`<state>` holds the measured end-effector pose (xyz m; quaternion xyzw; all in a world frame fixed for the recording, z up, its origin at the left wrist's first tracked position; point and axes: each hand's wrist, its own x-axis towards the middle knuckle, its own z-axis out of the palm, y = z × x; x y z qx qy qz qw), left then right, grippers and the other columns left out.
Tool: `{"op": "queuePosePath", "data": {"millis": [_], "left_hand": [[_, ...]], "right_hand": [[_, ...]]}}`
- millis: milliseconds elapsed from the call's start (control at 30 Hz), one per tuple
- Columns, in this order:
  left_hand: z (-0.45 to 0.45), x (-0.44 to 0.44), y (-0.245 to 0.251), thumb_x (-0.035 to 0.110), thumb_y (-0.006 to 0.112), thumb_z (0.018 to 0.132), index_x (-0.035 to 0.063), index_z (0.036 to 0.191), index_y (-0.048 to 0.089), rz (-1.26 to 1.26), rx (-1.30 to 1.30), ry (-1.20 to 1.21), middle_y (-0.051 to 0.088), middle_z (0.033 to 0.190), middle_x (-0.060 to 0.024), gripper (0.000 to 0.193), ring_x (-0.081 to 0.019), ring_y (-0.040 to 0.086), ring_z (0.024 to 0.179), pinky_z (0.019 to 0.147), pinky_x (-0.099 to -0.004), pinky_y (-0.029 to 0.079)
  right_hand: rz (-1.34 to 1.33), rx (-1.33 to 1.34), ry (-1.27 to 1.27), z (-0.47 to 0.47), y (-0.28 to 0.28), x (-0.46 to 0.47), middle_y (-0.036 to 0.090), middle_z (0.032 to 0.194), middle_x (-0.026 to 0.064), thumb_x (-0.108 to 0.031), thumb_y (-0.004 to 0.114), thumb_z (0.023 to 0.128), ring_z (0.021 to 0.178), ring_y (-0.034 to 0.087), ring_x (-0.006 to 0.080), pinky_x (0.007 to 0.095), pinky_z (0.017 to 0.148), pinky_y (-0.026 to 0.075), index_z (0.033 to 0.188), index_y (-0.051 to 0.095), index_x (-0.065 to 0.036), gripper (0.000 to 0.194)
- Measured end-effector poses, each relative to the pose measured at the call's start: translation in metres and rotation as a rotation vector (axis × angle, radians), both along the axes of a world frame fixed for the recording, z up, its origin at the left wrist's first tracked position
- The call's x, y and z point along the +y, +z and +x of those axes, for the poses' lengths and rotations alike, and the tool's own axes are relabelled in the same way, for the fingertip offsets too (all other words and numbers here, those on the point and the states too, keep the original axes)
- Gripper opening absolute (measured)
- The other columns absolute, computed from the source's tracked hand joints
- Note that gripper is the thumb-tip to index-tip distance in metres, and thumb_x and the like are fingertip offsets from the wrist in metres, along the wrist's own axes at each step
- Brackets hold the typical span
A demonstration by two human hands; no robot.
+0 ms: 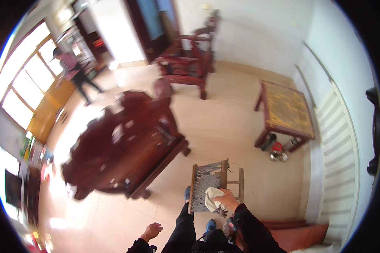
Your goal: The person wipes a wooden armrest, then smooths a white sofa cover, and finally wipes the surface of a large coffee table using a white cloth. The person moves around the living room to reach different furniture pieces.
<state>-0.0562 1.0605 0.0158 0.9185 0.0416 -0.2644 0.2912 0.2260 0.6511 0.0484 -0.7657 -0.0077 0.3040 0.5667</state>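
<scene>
My right hand [227, 200] holds a cream cloth [212, 198] at the near right corner of a small wooden folding stool [224, 177]. The stool's seat [205, 180] is woven from grey straps between wooden rails. Whether my fingers also grip the stool's rail is hidden by the cloth, and I cannot tell if all its legs rest on the floor. Low on the left, my left hand [152, 231] hangs apart from everything, its fingers curled with nothing visible in them. My blue shoes [211, 225] show beside the stool.
A carved red-wood settee [145, 161] stands to the left, with a matching armchair [190, 66] beyond. A low table [288, 107] is by the right wall, small items [277, 148] underneath. A red-brown wooden piece [300, 234] lies near right. Another person [76, 71] stands by the windows.
</scene>
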Motion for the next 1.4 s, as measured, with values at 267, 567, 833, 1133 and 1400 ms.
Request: {"op": "queuePosePath", "data": {"millis": [267, 567, 833, 1133, 1400], "left_hand": [[-0.205, -0.036, 0.042, 0.042, 0.058, 0.091, 0.0007, 0.113, 0.067, -0.050, 0.085, 0.606, 0.069, 0.110, -0.0198, 0.048, -0.0364, 0.065, 0.103, 0.090, -0.0407, 0.053], [-0.445, -0.065, 0.062, 0.045, 0.063, 0.088, -0.0002, 0.112, 0.069, -0.139, 0.170, 1.194, 0.072, 0.107, -0.0186, 0.052, -0.0330, 0.068, 0.102, 0.091, -0.0385, 0.053], [-0.706, -0.119, 0.042, 0.044, 0.064, 0.084, 0.0039, 0.111, 0.071, -0.217, 0.370, 1.666, 0.070, 0.114, -0.0199, 0.048, -0.0341, 0.064, 0.111, 0.096, -0.0419, 0.050], [-0.795, -0.039, 0.035, 0.038, 0.068, 0.083, 0.0028, 0.115, 0.068, -0.189, 0.167, 1.980, 0.070, 0.111, -0.0183, 0.048, -0.0334, 0.066, 0.106, 0.094, -0.0404, 0.051], [-0.815, 0.046, 0.027, 0.039, 0.068, 0.083, 0.0034, 0.104, 0.070, -0.109, 0.073, 2.060, 0.071, 0.103, -0.0206, 0.042, -0.0376, 0.066, 0.099, 0.089, -0.0424, 0.052]], "right_hand": [[-0.029, 0.105, 0.392, -0.086, 0.000, 0.077, 0.074, 0.099, 0.0159, -0.025, 0.086, 0.065, 0.086, 0.070, 0.0224, 0.0362, 0.076, 0.054, 0.111, 0.069, 0.005, 0.057], [-0.107, 0.336, 0.718, -0.214, 0.006, 0.214, 0.074, 0.089, 0.0099, -0.005, 0.081, 0.071, 0.076, 0.070, 0.0192, 0.0363, 0.069, 0.053, 0.102, 0.073, 0.004, 0.033], [-0.106, 0.339, 0.953, -0.354, 0.055, 0.396, 0.071, 0.091, 0.0076, 0.003, 0.068, 0.074, 0.079, 0.069, 0.0214, 0.0332, 0.073, 0.055, 0.103, 0.069, 0.003, 0.029], [0.030, 0.265, 1.081, -0.461, 0.135, 0.603, 0.070, 0.090, 0.0077, 0.000, 0.065, 0.076, 0.078, 0.068, 0.0231, 0.0352, 0.073, 0.056, 0.106, 0.067, 0.001, 0.031], [0.095, 0.206, 1.144, -0.508, 0.121, 0.804, 0.069, 0.085, 0.0093, -0.002, 0.067, 0.073, 0.073, 0.068, 0.0252, 0.0354, 0.069, 0.056, 0.098, 0.067, 0.005, 0.026]]}}
